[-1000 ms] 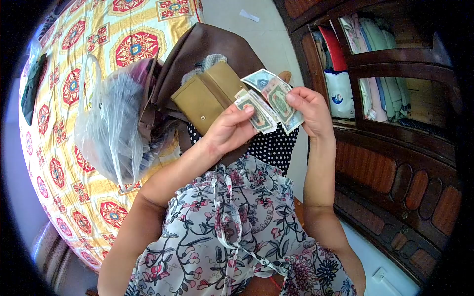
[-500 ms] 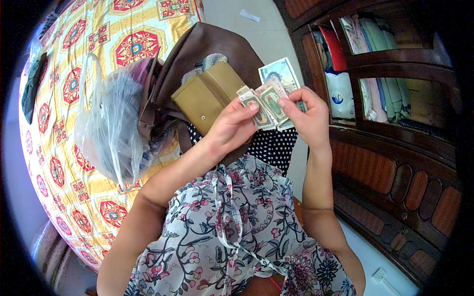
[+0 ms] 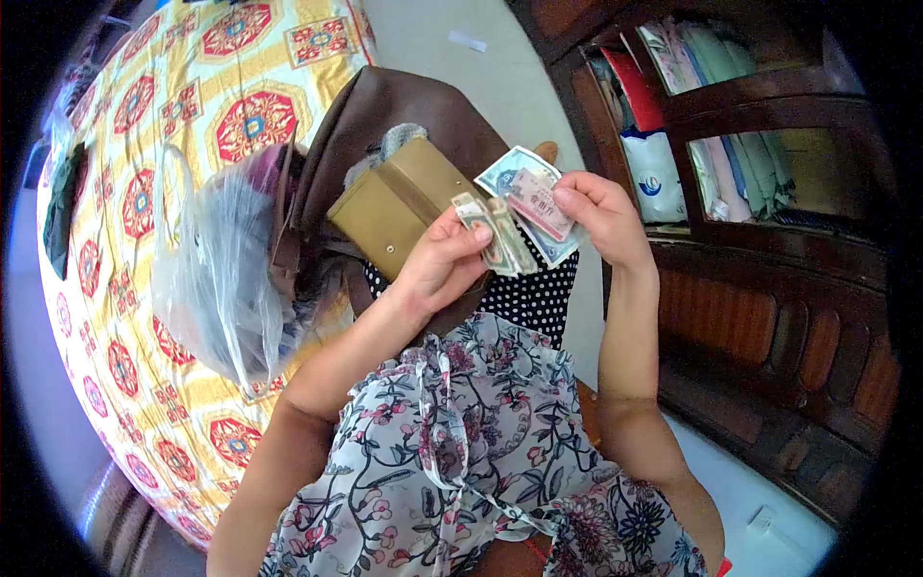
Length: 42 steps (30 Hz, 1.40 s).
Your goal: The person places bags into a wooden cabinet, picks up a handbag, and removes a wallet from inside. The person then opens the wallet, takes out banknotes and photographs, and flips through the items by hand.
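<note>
My left hand (image 3: 450, 255) is closed on a small fanned stack of greenish banknotes (image 3: 502, 248), the thumb pressed on top. In my right hand (image 3: 606, 219), pinched between thumb and fingers, are a large blue-green banknote (image 3: 508, 173) and a smaller pink printed note (image 3: 540, 202) lying over it. Both sets of notes are close together above my lap. Just beyond my left hand lies an unfolded olive-tan wallet (image 3: 389, 207) with a snap button, resting against a brown leather bag (image 3: 423, 101). A grey knitted item (image 3: 404, 137) pokes out behind the wallet.
A bed with a yellow and red patterned cover (image 3: 125, 250) is on the left, bearing a stuffed clear plastic bag (image 3: 226, 279). A dark wooden cabinet (image 3: 721, 308) with folded cloths (image 3: 760, 173) stands at right. A white paper strip (image 3: 467, 41) lies on the floor.
My right hand has drawn slightly right with its notes, away from the stack in my left hand. The pink note now shows on top of the blue-green one.
</note>
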Motion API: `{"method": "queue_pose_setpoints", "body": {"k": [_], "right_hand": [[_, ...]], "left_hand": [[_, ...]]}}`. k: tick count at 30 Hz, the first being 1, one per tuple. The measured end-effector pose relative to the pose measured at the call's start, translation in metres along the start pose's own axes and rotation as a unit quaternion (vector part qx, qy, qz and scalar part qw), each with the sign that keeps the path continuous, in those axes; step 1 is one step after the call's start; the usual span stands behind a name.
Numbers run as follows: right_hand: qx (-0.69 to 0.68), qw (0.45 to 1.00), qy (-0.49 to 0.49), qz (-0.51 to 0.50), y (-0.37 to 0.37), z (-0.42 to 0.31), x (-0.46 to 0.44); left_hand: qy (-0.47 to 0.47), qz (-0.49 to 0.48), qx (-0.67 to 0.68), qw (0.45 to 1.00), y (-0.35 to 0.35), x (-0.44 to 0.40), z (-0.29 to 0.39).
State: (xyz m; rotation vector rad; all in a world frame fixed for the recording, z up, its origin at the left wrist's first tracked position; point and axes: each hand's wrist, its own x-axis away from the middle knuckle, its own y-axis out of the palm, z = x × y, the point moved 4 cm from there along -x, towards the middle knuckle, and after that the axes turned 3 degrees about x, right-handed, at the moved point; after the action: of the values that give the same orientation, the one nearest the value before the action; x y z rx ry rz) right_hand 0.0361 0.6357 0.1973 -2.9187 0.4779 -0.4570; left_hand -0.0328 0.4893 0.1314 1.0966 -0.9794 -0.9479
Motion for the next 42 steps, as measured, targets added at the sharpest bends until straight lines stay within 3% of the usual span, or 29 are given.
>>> {"method": "queue_pose_setpoints", "body": {"k": [9,19,25,40,42], "right_hand": [[0.104,0.994,-0.021,0.005,-0.006,-0.016,0.000],[0.088,0.996,-0.014,0.013,-0.007,-0.014,0.002],[0.096,0.995,-0.011,0.022,0.002,-0.013,-0.002],[0.143,0.988,-0.030,0.047,0.023,-0.009,-0.001],[0.089,0.994,0.000,0.057,0.022,-0.007,-0.001]], "left_hand": [[-0.034,-0.005,-0.023,0.999,-0.015,0.004,-0.005],[-0.031,-0.029,0.017,0.999,0.000,0.002,-0.002],[0.035,0.064,0.009,0.997,0.003,-0.006,0.002],[0.075,0.094,-0.006,0.993,0.004,-0.007,0.004],[0.075,0.090,-0.001,0.993,0.004,-0.007,0.005]]}}
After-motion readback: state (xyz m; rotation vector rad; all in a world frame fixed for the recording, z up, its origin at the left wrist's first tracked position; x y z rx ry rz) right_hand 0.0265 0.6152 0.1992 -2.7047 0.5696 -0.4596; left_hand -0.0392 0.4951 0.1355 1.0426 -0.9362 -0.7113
